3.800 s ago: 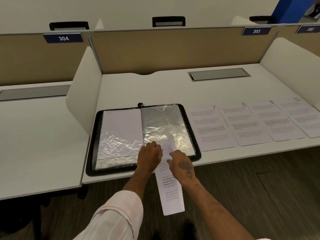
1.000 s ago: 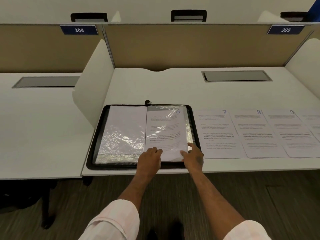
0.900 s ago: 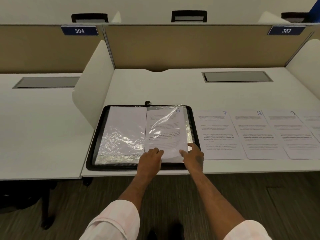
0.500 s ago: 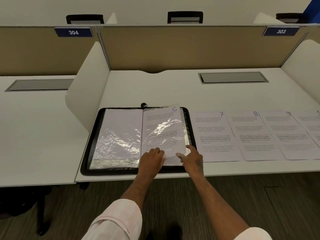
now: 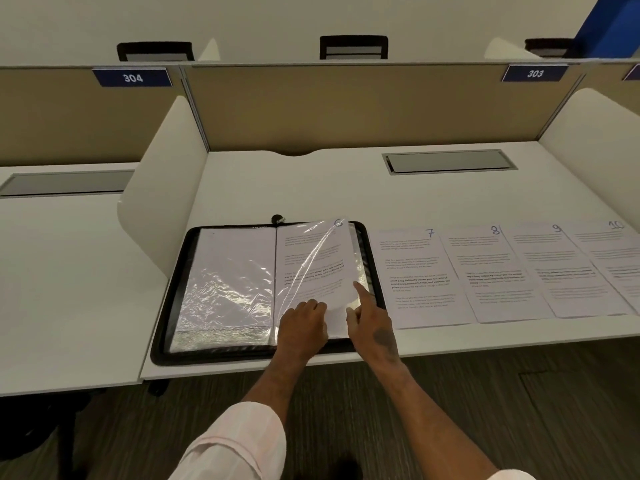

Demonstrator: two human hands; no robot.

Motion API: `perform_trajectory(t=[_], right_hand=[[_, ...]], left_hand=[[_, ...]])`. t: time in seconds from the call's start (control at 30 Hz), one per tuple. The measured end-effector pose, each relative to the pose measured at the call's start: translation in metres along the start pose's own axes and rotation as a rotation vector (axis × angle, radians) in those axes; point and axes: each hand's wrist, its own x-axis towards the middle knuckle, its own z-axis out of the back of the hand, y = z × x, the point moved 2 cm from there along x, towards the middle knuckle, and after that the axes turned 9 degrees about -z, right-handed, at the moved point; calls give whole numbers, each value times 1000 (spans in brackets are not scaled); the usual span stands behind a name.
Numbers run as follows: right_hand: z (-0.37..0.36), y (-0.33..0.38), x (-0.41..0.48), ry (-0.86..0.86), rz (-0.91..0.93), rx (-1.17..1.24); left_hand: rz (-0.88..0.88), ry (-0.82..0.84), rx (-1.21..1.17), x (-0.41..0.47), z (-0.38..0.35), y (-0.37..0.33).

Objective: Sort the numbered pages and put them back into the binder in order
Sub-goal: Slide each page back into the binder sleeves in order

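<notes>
Where glare (image 5: 313,261) crosses page 6 (image 5: 301,244), print blurs.

Counter (image 5: 311,181): white, with a shallow notch in its far edge.
Cable hatch (image 5: 449,162): grey, rectangular, set flush at the far right of the counter.
Back partition (image 5: 346,105): tan, upright along the far edge.
Left divider (image 5: 162,188): white, rounded, standing at the counter's left side.
Right divider (image 5: 595,140): white, rounded, at the right side.
Plate 304 (image 5: 132,77): blue, on the partition at left.
Plate 303 (image 5: 535,73): blue, on the partition at right.
Neighbouring counter (image 5: 69,271): white, beyond the left divider.
Chair backs (image 5: 353,47): dark, showing above the partition.
Floor (image 5: 519,410): dark, streaked.
</notes>
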Motion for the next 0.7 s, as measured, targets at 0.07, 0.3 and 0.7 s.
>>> perform_trajectory(t=[0.07, 0.3, 0.7], right_hand=[[1, 16, -3, -70, 158, -75], [-12, 93, -13, -255, 695, -185], [-79, 126, -17, 278, 342, -440]], left_hand=[[2, 13, -36, -7, 6, -1], [204, -219, -128, -20, 59, 19], [590, -342, -159, -105, 101, 141]])
